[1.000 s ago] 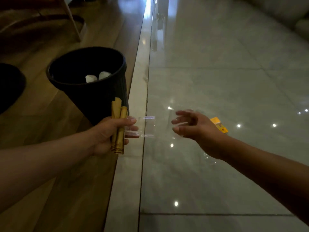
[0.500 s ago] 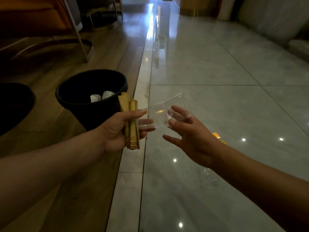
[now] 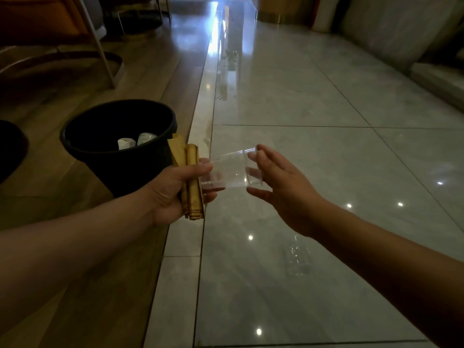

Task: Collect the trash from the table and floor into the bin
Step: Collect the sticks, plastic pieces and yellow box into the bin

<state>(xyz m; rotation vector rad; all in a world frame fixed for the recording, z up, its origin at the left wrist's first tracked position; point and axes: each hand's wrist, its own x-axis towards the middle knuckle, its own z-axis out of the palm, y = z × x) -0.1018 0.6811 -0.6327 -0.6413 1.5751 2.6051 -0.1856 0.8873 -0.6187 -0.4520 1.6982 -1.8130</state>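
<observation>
A clear plastic cup [image 3: 232, 170] is held on its side between the two hands, just right of the black bin [image 3: 118, 146] and over the seam where wood flooring meets the tiled floor [image 3: 313, 101]. It is judged to be very light, thin-walled and easily crushed, with a smooth, somewhat slippery skin; the stiffer rim or the base is therefore judged the better place to be gripped, rather than the soft middle of the wall. The left hand [image 3: 175, 189] is closed around a bundle of yellow-brown rolled wrappers [image 3: 192, 182], and the cup's nearer end is pinched against that bundle by the thumb and fingertips. The right hand [image 3: 281, 187] is half open: its fingers [image 3: 256, 156] are curled over the cup's far end, while the thumb is spread below and appears clear of the wall, though actual contact cannot be told through the transparent plastic. Two pale pieces of trash [image 3: 134, 141] are seen inside the bin. Another clear item [image 3: 296, 257] lies on the tiles below the right forearm.
</observation>
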